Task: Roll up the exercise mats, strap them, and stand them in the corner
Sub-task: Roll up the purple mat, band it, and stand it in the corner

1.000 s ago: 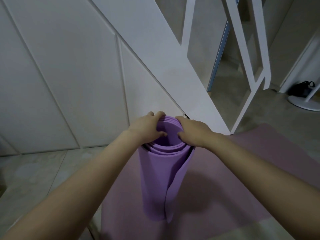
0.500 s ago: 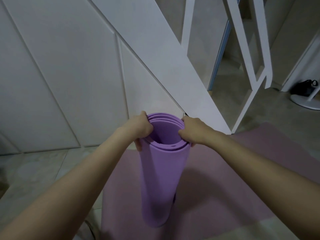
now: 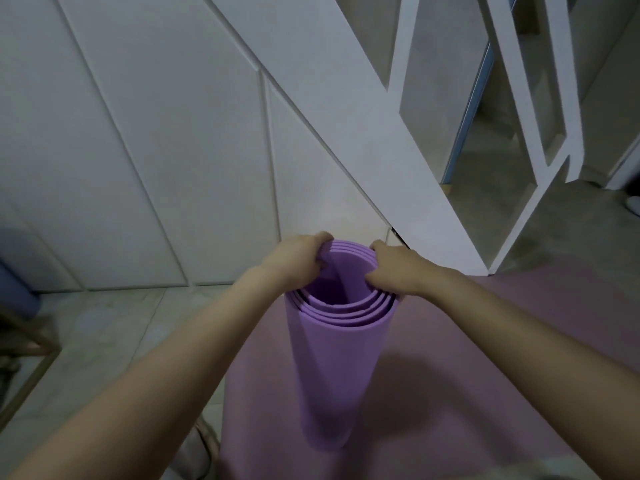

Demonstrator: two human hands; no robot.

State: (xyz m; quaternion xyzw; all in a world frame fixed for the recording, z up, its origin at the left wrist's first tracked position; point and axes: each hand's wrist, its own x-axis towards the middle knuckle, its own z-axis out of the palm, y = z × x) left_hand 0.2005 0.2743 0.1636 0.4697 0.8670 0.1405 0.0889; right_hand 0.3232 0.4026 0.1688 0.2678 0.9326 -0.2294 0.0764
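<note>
A purple rolled mat [image 3: 341, 368] stands upright at the centre of the frame, its lower end on a pink mat [image 3: 485, 358] spread flat across the floor [image 3: 104, 323]. Its open top shows several loose coils around a hollow core. The person's hands clamp the top rim from opposite sides, apart, with the hollow between them. The left hand [image 3: 294, 261] curls its fingers over the upper-left edge. The right hand [image 3: 394, 271] pinches the layers at the right edge. A second ago the outer flap hung loose down the front of the roll; it now lies closed against the coils, and the roll looks smooth on the near side. A white panelled wall [image 3: 156, 133] fills the upper left, and a white stair beam [image 3: 346, 98] slants from top centre down behind the hands.
</note>
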